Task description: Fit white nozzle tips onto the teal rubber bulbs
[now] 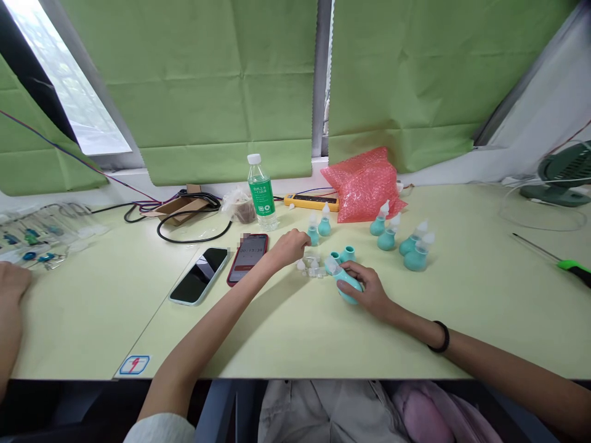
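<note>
My right hand (367,289) is wrapped around a turquoise squeeze-bulb nasal aspirator (349,288), tilted, with a clear collar at its upper left end. My left hand (290,249) has its fingers curled in a pinch above the small clear parts; whatever they hold is hidden. Those clear plastic parts (314,268) lie in a loose group between the hands. Just behind my right hand stand two turquoise bulbs without tips (348,253). A bulb with a pale tip (313,235) is partly behind my left fingers, and another tipped bulb (324,225) stands beside it.
Several tipped bulbs (415,255) stand at right. Farther back are a pink bubble-wrap bag (364,187), a yellow tool (311,202) and a water bottle (263,197). Two phones (199,277) lie left. A screwdriver (572,266) lies far right. Another person's hand (13,280) rests far left.
</note>
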`<state>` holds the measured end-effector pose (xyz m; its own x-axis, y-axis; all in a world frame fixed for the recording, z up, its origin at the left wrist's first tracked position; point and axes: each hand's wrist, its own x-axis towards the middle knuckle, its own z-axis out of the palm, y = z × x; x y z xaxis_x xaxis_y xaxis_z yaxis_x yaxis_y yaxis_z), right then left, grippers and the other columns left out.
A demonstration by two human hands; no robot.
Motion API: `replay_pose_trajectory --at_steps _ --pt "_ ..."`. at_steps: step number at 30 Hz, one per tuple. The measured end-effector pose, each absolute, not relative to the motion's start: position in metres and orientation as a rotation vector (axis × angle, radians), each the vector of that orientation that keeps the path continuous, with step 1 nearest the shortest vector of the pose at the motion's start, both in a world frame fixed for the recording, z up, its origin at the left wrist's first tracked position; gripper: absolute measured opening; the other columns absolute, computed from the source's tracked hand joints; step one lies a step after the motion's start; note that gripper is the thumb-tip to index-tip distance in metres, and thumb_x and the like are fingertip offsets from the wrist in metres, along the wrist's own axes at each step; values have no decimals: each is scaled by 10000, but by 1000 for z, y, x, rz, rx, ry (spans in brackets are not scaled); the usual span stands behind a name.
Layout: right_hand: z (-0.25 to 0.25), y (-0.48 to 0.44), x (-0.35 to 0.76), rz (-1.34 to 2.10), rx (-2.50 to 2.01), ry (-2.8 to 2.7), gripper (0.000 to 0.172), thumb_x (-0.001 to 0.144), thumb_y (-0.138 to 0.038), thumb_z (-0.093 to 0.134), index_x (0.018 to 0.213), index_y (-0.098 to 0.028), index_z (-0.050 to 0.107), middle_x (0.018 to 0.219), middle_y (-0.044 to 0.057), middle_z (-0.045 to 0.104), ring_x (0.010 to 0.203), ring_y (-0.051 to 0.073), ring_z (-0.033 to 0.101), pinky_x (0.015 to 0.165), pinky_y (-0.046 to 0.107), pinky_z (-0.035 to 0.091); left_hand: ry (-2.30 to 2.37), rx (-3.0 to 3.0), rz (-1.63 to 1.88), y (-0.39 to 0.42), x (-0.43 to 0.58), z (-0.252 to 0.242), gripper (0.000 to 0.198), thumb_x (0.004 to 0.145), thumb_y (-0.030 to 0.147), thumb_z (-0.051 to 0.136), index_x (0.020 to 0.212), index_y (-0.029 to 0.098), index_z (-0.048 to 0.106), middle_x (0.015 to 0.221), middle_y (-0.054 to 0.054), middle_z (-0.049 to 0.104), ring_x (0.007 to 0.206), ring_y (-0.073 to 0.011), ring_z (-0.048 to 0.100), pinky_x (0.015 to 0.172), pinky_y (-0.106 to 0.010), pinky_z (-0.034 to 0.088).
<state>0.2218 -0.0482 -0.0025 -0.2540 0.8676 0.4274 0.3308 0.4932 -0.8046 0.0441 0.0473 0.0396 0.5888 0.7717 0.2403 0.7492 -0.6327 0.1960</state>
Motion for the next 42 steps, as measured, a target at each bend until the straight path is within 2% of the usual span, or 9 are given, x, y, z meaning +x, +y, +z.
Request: replay_pose_trajectory --at_steps 3,5,10,17,26,32,35,38,42 --pt "-1 -49 220 637 -1021 -1868 193 688 -310 505 584 -163 434 516 -37 343 479 75 317 452 200 277 1261 2675 721 30 54 54 279 656 66 365 808 143 585 725 -42 610 660 -125 530 608 -215 376" --pt "0 -49 220 616 -1036 -1880 219 691 -307 495 549 -164 410 501 -40 325 467 72 299 440 199 266 1221 2630 784 13 63 64 224 691 130 362 741 137 581 614 -23 580 567 -109 503 552 -205 358" --pt "1 -54 217 644 -1035 -1879 168 709 -272 469 588 -164 424 499 -35 364 462 77 326 436 205 285 1143 2691 478 -17 78 71 371 726 358 387 432 139 440 407 9 390 415 -85 365 428 -217 240" --pt "5 -60 217 520 -935 -1989 134 747 -266 425 643 -184 410 521 -28 355 468 90 314 453 222 294 869 2375 505 -13 79 67 385 749 274 319 402 151 206 407 45 182 400 -46 153 405 -219 158" --pt "10 -62 223 257 -658 -2199 67 737 -225 410 768 -196 462 647 41 510 610 156 464 553 285 380 642 1688 448 10 70 57 368 733 351 353 444 170 216 386 60 206 361 -42 196 388 -211 188" --pt "26 -42 244 101 -872 -1720 109 725 -249 470 813 -188 485 752 50 538 698 164 506 634 297 408 1151 2339 633 34 55 55 395 741 479 346 517 156 388 471 17 373 464 -94 380 462 -223 274" --pt "28 -21 256 66 -1010 -1560 176 741 -301 456 869 -192 508 873 57 512 800 172 492 667 294 408 1407 2560 557 42 48 46 282 715 432 429 687 159 492 586 -12 506 574 -138 467 506 -227 307" --pt "18 1 266 30 -1156 -1529 239 718 -352 475 883 -189 534 961 71 443 889 188 451 664 290 414 1375 2623 426 51 42 37 208 716 346 449 802 169 516 714 -29 563 657 -146 503 544 -220 340" --pt "-3 21 276 104 -1370 -1654 265 715 -356 457 869 -160 548 859 61 469 782 171 467 665 307 404 1312 2642 346 61 36 32 184 713 271 444 820 164 549 753 -36 577 712 -144 520 596 -213 367"
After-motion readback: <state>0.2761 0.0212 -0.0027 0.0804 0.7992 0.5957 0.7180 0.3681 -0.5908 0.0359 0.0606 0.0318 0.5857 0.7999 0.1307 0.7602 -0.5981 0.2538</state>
